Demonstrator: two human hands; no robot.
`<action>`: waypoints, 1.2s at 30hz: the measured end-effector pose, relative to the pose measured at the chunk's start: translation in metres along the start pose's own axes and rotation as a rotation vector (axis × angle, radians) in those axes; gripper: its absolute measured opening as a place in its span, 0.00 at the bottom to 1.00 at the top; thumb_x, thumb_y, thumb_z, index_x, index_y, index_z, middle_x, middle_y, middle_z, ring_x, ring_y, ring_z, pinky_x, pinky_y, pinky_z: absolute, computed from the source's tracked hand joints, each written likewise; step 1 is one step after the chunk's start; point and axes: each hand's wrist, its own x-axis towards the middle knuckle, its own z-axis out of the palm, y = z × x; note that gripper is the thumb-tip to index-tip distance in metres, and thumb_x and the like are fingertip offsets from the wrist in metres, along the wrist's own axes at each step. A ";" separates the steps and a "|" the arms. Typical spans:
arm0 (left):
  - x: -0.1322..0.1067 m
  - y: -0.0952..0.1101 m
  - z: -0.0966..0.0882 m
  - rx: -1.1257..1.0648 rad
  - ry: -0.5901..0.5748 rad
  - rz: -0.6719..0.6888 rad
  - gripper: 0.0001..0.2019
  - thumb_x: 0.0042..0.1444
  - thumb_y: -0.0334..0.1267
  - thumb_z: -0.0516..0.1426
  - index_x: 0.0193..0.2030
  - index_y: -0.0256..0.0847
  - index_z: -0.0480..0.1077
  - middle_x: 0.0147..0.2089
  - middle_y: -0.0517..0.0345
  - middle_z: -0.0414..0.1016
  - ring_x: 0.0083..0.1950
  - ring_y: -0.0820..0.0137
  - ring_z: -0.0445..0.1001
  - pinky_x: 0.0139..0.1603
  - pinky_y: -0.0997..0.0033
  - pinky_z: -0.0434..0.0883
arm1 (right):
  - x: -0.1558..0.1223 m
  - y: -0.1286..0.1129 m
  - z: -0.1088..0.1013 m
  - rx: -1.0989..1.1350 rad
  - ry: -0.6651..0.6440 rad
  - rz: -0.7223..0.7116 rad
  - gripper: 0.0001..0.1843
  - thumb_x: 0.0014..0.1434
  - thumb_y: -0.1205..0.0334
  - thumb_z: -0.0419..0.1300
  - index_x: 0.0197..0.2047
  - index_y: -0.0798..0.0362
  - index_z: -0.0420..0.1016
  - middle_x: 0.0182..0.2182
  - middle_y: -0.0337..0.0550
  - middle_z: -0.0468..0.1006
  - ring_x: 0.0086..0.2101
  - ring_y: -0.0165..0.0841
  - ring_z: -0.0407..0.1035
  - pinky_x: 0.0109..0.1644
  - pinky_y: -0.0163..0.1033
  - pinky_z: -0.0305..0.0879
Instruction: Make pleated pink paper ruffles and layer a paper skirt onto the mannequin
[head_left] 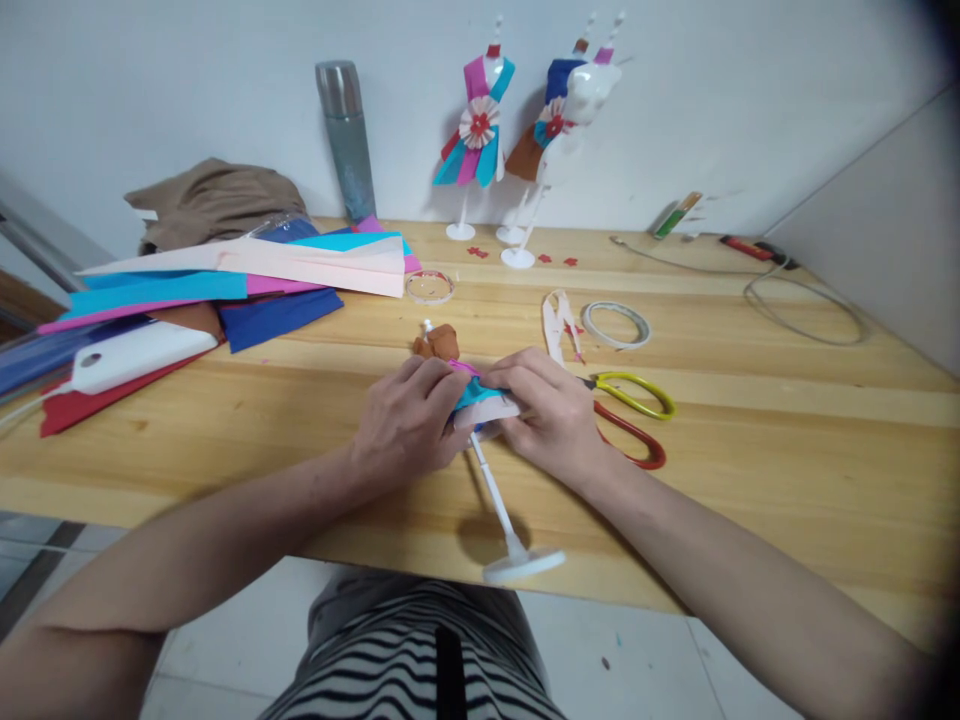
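A miniature dress form lies tilted over the table's front part, its white stand and round base pointing towards me. Brown material wraps its upper body, and pink, blue and pale layers form a skirt around its waist. My left hand is closed around the left side of the skirt and body. Closed on the skirt's right side is my right hand, its fingertips at the layered edge. Both hands hide much of the form. Scissors with yellow and red handles lie beside my right hand.
Dressed miniature forms and a bare white one stand at the back near a flask. Coloured sheets and a white glue gun are on the left. A tape roll and cable lie right.
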 end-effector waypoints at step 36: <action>-0.001 -0.002 0.000 0.010 -0.076 0.012 0.10 0.57 0.39 0.57 0.45 0.40 0.71 0.36 0.53 0.78 0.36 0.65 0.76 0.35 0.68 0.71 | 0.003 0.002 -0.011 -0.129 -0.261 0.045 0.12 0.56 0.62 0.53 0.37 0.57 0.77 0.24 0.43 0.76 0.25 0.33 0.68 0.31 0.37 0.60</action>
